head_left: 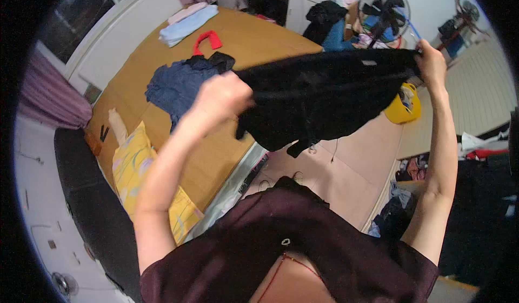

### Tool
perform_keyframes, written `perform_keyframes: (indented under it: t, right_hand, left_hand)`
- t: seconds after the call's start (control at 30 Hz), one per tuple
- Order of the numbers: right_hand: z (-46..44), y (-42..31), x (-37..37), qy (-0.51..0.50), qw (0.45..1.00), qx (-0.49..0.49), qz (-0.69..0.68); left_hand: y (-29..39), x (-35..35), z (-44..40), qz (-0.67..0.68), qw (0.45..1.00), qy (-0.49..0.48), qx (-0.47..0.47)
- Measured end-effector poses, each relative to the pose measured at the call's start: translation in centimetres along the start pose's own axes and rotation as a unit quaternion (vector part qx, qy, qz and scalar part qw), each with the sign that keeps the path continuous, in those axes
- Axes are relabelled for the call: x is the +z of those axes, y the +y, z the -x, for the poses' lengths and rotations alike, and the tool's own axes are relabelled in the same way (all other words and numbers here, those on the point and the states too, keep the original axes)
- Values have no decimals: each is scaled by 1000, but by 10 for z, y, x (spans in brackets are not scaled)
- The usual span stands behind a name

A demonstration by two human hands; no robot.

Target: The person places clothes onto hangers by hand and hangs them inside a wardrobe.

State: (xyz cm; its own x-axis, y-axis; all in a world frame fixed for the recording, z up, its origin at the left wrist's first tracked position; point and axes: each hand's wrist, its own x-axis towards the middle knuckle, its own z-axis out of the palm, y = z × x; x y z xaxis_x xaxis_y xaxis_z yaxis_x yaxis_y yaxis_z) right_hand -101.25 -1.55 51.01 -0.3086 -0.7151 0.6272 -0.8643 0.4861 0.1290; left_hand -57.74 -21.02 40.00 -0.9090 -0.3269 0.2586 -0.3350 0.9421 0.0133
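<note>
A black garment [324, 92] is stretched out in the air between my two hands, with a small pale tag near its upper right edge. My left hand [224, 95] is a closed fist around its left end, slightly blurred. Its other top corner is pinched in my right hand [431, 64], raised higher at the right. The lower edge hangs loose over the floor, uneven, with a dangling strip. Folds and darkness hide what kind of garment it is. Behind my left hand, a crumpled dark blue garment [175, 87] lies on the bed.
The bed [270, 33] has a brown mat, a red curved item [206, 41], folded light cloths [189, 25] and a yellow pillow [132, 160]. A standing fan [384, 11] is at the back right. A yellow basket [404, 106] stands on the pinkish floor [351, 168].
</note>
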Motion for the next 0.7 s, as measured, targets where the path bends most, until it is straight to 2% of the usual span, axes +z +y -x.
perform_keyframes:
  t: [0.03, 0.1, 0.17, 0.23, 0.27, 0.3, 0.37, 0.4, 0.43, 0.5, 0.57, 0.63, 0.7]
  right_hand:
    - [1, -3, -3, -2, 999, -24, -24]
    - [-4, -7, -7, -40, 998, -18, -46]
    - [-14, 9, -2, -52, 995, -9, -85]
    - [-20, 19, -7, -80, 989, -34, -117]
    - [-22, 25, -7, -71, 988, -30, -134]
    - [-24, 33, -6, -63, 988, -32, -136]
    - [-30, 52, -6, -180, 943, 45, -277]
    - [-24, 39, -27, -223, 912, 102, -328]
    - [-18, 40, -30, -197, 912, 102, -344]
    - [-15, 60, -22, -254, 884, 91, -382]
    - [-10, 78, -14, -247, 888, 83, -379]
    - [-1, 83, -23, -283, 872, 119, -380]
    - [3, 89, -26, -288, 864, 123, -394]
  left_hand:
    - [-19, -15, -4, 55, 993, 99, 20]
    - [-59, -39, -23, 65, 993, 101, 21]
    - [-78, -68, -41, 112, 992, 49, -36]
    - [-92, -87, -53, 162, 985, 56, -31]
    - [-91, -94, -56, 206, 975, 80, -20]
    - [-91, -100, -59, 227, 970, 64, -60]
    - [-89, -113, -68, 224, 971, 39, -67]
    - [-83, -116, -69, 220, 972, 45, -67]
    - [-75, -118, -72, 254, 962, 65, -80]
    - [-59, -120, -77, 282, 951, 83, -94]
    - [-44, -119, -83, 329, 930, 82, -140]
    - [-16, -123, -86, 328, 930, 107, -130]
    - [3, -127, -87, 407, 898, 93, -140]
